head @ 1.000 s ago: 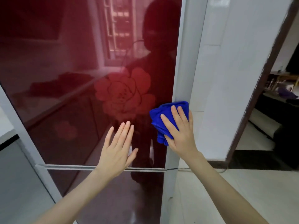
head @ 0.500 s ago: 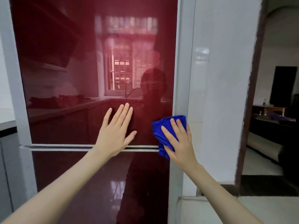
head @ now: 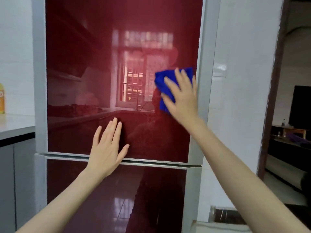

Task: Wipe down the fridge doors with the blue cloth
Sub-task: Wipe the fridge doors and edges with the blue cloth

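A glossy dark-red upper fridge door (head: 101,64) with a grey frame fills the view, and a red lower door (head: 104,190) sits beneath it. My right hand (head: 182,98) presses a crumpled blue cloth (head: 162,81) flat against the upper door near its right edge, fingers straight and slightly blurred. Lower down, my left hand (head: 107,150) rests flat on the upper door, fingers spread, its heel over the seam between the doors.
A grey counter (head: 15,125) with a yellow bottle (head: 2,98) stands to the left of the fridge. A white tiled wall (head: 244,81) flanks the right side. Beyond it a dark doorway (head: 292,132) opens onto another room with furniture.
My right hand has slid the blue cloth upward along the right side of the upper door. The view has tilted up. My left hand stays flat on the door.
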